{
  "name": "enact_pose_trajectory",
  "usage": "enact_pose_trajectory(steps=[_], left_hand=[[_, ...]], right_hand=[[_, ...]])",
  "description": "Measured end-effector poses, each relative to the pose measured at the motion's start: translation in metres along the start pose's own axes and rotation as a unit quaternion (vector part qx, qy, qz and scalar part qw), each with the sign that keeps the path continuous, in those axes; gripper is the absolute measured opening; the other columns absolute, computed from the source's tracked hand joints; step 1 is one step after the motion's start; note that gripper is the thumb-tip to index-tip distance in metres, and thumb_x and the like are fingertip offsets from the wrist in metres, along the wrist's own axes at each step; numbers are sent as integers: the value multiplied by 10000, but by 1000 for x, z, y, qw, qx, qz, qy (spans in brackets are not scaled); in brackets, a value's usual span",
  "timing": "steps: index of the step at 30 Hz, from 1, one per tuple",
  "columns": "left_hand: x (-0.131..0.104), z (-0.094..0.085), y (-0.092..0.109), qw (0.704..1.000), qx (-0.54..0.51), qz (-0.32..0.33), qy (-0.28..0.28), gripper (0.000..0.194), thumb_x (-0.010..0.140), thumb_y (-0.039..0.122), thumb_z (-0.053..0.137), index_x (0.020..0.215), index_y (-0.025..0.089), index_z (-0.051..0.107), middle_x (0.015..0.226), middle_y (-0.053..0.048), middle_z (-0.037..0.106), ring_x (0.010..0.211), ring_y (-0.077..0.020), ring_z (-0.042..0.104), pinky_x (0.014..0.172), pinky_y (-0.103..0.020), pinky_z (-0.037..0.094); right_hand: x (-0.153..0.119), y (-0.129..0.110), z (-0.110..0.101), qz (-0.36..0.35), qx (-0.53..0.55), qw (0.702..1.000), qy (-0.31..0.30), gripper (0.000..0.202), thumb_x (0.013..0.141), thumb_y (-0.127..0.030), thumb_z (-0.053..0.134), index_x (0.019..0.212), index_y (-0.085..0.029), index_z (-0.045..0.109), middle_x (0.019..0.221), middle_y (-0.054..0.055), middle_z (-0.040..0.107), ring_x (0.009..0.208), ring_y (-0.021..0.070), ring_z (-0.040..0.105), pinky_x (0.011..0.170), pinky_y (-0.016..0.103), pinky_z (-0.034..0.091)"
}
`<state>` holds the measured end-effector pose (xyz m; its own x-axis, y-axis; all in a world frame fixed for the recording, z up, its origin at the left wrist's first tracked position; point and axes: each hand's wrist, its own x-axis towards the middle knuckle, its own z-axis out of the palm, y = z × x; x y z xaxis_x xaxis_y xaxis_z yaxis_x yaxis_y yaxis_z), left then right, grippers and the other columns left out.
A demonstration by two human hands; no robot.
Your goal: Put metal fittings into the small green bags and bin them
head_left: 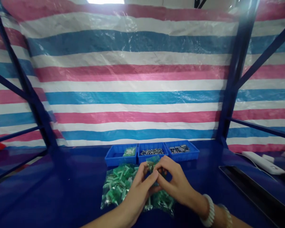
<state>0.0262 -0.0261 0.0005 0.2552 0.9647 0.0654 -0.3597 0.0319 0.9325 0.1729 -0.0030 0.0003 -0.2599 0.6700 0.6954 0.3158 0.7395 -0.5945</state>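
Both of my hands meet above the front of the blue bins. Between their fingertips is a small clear plastic bag (153,161) with a greenish tint. My left hand (143,183) pinches it from the left, thumb and fingers closed. From the right, my right hand (174,179) holds its edge with bent fingers. What lies inside the bag is hard to make out. Under and behind my hands lies a large clear bag (120,182) of green and white pieces; my left hand and forearm hide part of it. More of these green pieces (163,201) show below my right hand.
Three blue bins stand in a row: the left bin (114,161) holds small packets (129,151), the middle one small metal parts (152,151), the right one metal cylinders (179,148). A black flat panel (254,190) and a white power strip (263,162) lie right. Blue posts (237,79) frame striped sheeting.
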Motion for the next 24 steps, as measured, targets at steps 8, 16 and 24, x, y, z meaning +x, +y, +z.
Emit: enact_pose_trajectory(steps=[8, 16, 24], left_hand=[[2, -6, 9, 994, -20, 21, 105, 354, 649, 328, 829, 870, 190, 589, 896, -6, 500, 833, -153, 522, 716, -312, 580], [4, -12, 15, 995, 74, 13, 73, 247, 741, 322, 741, 808, 182, 549, 734, 16, 537, 708, -114, 510, 652, -220, 489], [5, -21, 14, 974, 188, 87, 94, 186, 769, 308, 683, 808, 198, 538, 732, 33, 524, 667, -110, 505, 628, -225, 431]], right_hand=[[5, 11, 1, 314, 336, 887, -31, 320, 678, -373, 737, 877, -167, 594, 639, -36, 523, 511, 100, 496, 405, 195, 389], [3, 7, -4, 387, 396, 827, -101, 261, 631, -267, 792, 749, -150, 591, 518, -44, 553, 447, 57, 486, 396, 146, 342], [8, 13, -6, 344, 340, 871, -84, 209, 658, -267, 760, 770, -158, 622, 526, -46, 545, 417, 60, 477, 399, 181, 361]])
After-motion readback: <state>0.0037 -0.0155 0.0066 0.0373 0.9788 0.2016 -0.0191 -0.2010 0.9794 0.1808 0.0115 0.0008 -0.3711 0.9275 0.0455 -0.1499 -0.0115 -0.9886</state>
